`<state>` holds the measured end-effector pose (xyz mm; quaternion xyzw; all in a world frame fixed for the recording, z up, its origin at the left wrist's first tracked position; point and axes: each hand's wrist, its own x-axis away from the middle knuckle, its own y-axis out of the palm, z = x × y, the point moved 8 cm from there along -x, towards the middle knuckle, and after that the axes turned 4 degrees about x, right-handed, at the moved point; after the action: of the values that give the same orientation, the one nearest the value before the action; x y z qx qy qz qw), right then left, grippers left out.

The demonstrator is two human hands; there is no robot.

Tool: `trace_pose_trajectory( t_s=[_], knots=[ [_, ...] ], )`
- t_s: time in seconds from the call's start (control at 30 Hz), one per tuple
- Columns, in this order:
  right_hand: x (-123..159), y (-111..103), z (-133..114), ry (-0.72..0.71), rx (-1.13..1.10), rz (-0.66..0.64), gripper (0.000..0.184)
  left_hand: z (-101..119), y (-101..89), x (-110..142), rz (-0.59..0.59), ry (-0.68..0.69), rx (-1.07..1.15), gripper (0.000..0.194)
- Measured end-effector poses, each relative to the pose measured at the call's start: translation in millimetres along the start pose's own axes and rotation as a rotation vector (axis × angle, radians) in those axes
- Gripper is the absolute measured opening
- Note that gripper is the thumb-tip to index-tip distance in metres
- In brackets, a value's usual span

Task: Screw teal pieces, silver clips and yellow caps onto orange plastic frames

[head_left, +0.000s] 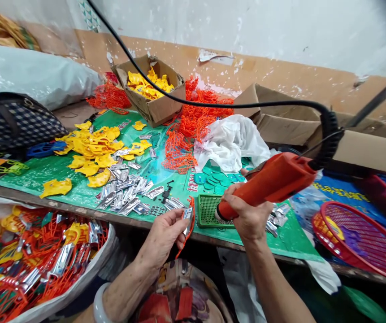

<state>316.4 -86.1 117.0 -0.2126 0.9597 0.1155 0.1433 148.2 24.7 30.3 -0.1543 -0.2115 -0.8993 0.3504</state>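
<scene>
My left hand (pixel 162 235) pinches a thin orange plastic piece (pixel 192 224) at the table's front edge. A small silver plate (pixel 187 214) lies against that piece under my thumb. In my right hand (pixel 251 220) is a red electric screwdriver (pixel 273 179), its cable rising from the back end. The driver's nose tilts down and left, over a small green basket (pixel 208 211); its tip is hard to make out. Left of the basket lies a heap of silver plates (pixel 125 190), with yellow plastic parts (pixel 92 148) behind them. Teal discs (pixel 213 179) lie behind the basket.
A white sack (pixel 110 260) full of mixed parts stands at lower left. Cardboard boxes (pixel 166 110), orange mesh pieces (pixel 196 107) and a white plastic bag (pixel 233 139) line the back. At right sits a red basket (pixel 364 237). The black cable (pixel 213 105) hangs across the view.
</scene>
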Motion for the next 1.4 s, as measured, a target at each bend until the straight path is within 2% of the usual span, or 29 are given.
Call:
trace_pose_trajectory(
  t_s=[0.23, 0.43, 0.63, 0.8, 0.93, 1.07, 1.2, 1.3, 1.4],
  knots=[
    [1, 3, 4, 0.023, 0.001, 0.003, 0.014, -3, 2.2, -2, -0.036, -0.038, -0.056, 0.031],
    [2, 2, 5, 0.019, 0.035, 0.029, 0.014, 0, 1.7, -6, -0.074, 0.000, -0.140, 0.030],
    [4, 5, 0, -0.006, 0.090, 0.028, 0.016, 21, 6.6, -9, -0.163, 0.034, -0.452, 0.023],
    [4, 6, 0, 0.008, 0.087, 0.037, 0.018, 39, 11.4, -18, -0.251, 0.157, -0.663, 0.021],
    [-2, 2, 1, 0.031, 0.040, 0.046, 0.017, 35, 9.2, -25, -0.274, 0.138, -0.645, 0.021],
    [-8, 1, -17, 0.023, -0.057, 0.032, 0.018, 30, 7.8, -25, -0.284, 0.099, -0.588, 0.021],
    [-4, 20, -45, 0.051, -0.200, -0.053, 0.032, 27, 8.0, -23, -0.291, 0.060, -0.555, 0.023],
    [5, 39, -57, 0.091, -0.253, -0.128, 0.026, 28, 8.2, -22, -0.295, 0.055, -0.543, 0.024],
    [15, 56, -57, 0.131, -0.245, -0.182, 0.021, 28, 9.2, -20, -0.317, 0.037, -0.528, 0.024]
  ],
)
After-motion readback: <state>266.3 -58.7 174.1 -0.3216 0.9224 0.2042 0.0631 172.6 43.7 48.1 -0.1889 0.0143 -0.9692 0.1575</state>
